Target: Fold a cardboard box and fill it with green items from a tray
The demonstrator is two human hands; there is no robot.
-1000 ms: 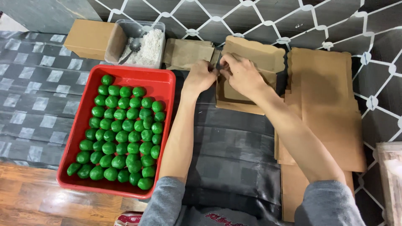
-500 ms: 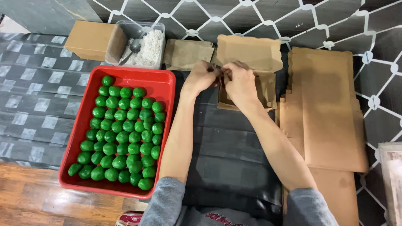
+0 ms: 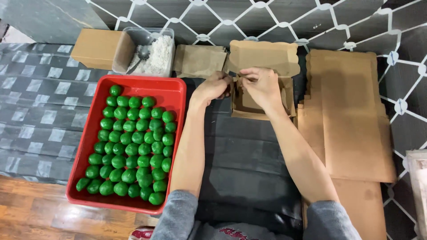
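Note:
A small brown cardboard box (image 3: 262, 60) lies half folded on the dark mat, its lid flap standing open at the far side. My left hand (image 3: 213, 86) pinches the box's left wall near the back corner. My right hand (image 3: 262, 86) rests over the box's open middle, fingers gripping the same back-left corner. A red tray (image 3: 175, 95) sits to the left of my left forearm, filled with several rows of green balls (image 3: 133, 142).
A stack of flat cardboard blanks (image 3: 351, 115) lies on the right. A folded brown box (image 3: 198, 60), a clear tub of white powder (image 3: 153, 55) with a spoon, and a closed brown box (image 3: 95, 49) line the far edge. Wooden floor shows at bottom left.
The box's lid flap has swung up and back, and both hands have drawn together at the box's back-left corner. The tray has stayed put.

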